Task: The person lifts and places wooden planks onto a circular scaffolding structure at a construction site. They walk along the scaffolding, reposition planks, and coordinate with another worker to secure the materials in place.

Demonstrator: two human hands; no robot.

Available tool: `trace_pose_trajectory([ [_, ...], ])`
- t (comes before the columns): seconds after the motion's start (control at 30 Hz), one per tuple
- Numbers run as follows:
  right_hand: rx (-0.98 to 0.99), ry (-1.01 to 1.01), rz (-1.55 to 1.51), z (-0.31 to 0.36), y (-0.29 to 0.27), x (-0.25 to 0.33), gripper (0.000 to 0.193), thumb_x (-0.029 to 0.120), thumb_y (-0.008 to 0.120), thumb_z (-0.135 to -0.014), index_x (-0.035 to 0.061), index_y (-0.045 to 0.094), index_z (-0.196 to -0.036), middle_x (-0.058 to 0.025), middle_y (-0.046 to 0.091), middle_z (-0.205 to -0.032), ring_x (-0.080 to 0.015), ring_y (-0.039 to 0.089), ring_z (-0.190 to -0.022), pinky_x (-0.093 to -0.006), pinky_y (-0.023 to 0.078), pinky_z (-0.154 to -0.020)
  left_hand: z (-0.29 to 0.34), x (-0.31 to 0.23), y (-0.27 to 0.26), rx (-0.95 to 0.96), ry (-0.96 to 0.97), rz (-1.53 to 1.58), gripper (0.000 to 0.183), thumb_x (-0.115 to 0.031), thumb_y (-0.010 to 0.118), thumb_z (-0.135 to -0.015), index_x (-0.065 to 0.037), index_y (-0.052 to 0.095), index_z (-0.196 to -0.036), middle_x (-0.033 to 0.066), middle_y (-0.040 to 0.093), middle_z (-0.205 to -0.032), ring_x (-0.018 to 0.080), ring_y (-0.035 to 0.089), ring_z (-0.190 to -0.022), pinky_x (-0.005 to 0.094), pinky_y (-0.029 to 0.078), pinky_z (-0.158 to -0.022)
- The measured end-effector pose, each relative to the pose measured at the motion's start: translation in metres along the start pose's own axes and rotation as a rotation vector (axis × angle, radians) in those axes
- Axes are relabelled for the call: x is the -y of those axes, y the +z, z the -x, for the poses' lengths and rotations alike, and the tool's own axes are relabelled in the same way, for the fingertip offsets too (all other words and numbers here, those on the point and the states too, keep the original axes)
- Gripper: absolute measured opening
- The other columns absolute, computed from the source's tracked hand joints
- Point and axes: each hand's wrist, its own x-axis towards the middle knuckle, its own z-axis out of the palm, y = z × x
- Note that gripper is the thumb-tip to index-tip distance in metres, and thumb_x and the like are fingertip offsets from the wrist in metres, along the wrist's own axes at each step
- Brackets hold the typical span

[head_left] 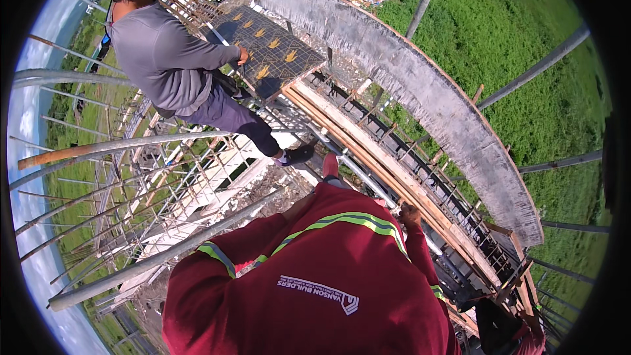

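My right hand is beside a grey metal pipe and the long wooden planks, its fingers curled. Whether it grips the pipe or something small cannot be made out. My left hand shows only near the wrist, at the side of my red shirt with yellow-green reflective bands. The shirt hides its fingers. Below, my reddish shoe is next to the pipe. A co-worker in a grey shirt stands ahead on the left, one hand over a dark patterned panel.
A curved grey formwork panel runs along the right, beside wooden planks and a rebar cage. Scaffold pipes cross on the left above open drops. Another person is at the lower right. Grass lies far below.
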Motion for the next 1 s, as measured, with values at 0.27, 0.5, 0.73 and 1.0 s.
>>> trace_pose_trajectory([
  [0.27, -0.067, 0.121, -0.019, -0.001, -0.016, -0.024, 0.026, 0.026, 0.058, -0.088, 0.0004, 0.061, -0.093, -0.0079, 0.062, -0.07, -0.0149, 0.059, -0.052, -0.0276, 0.049, -0.046, -0.017, 0.023, -0.013, -0.011, 0.093, -0.022, 0.052, -0.04, 0.037, -0.099, -0.003, 0.042, -0.135, 0.0115, 0.051, -0.132, 0.0177, 0.055, -0.111, 0.0302, 0.041, -0.101],
  [0.5, -0.009, 0.008, -0.089, 0.017, -0.007, -0.014, 0.026, 0.026, 0.061, -0.086, -0.0002, 0.062, -0.087, -0.0059, 0.06, -0.065, -0.0127, 0.056, -0.051, -0.0267, 0.045, -0.045, -0.049, 0.055, -0.033, 0.036, 0.087, -0.017, 0.059, -0.048, 0.04, -0.096, -0.004, 0.041, -0.136, 0.011, 0.053, -0.129, 0.0174, 0.055, -0.109, 0.0297, 0.042, -0.098],
  [0.73, 0.03, 0.018, -0.003, 0.023, -0.013, -0.004, 0.026, 0.025, 0.06, -0.084, -0.0003, 0.062, -0.088, -0.0062, 0.061, -0.067, -0.0135, 0.056, -0.054, -0.0274, 0.047, -0.049, -0.043, 0.064, -0.024, -0.001, 0.139, 0.005, 0.067, -0.054, 0.043, -0.094, -0.004, 0.04, -0.138, 0.0107, 0.054, -0.126, 0.017, 0.056, -0.105, 0.0293, 0.044, -0.096],
  [1.0, 0.027, 0.001, 0.041, 0.014, -0.029, -0.026, 0.027, 0.024, 0.058, -0.087, -0.0023, 0.062, -0.092, -0.0091, 0.063, -0.069, -0.0155, 0.059, -0.053, -0.0286, 0.049, -0.047, -0.014, 0.046, -0.003, -0.085, 0.063, -0.192, 0.054, -0.044, 0.034, -0.099, -0.004, 0.044, -0.134, 0.0108, 0.053, -0.129, 0.018, 0.055, -0.108, 0.031, 0.042, -0.099],
])
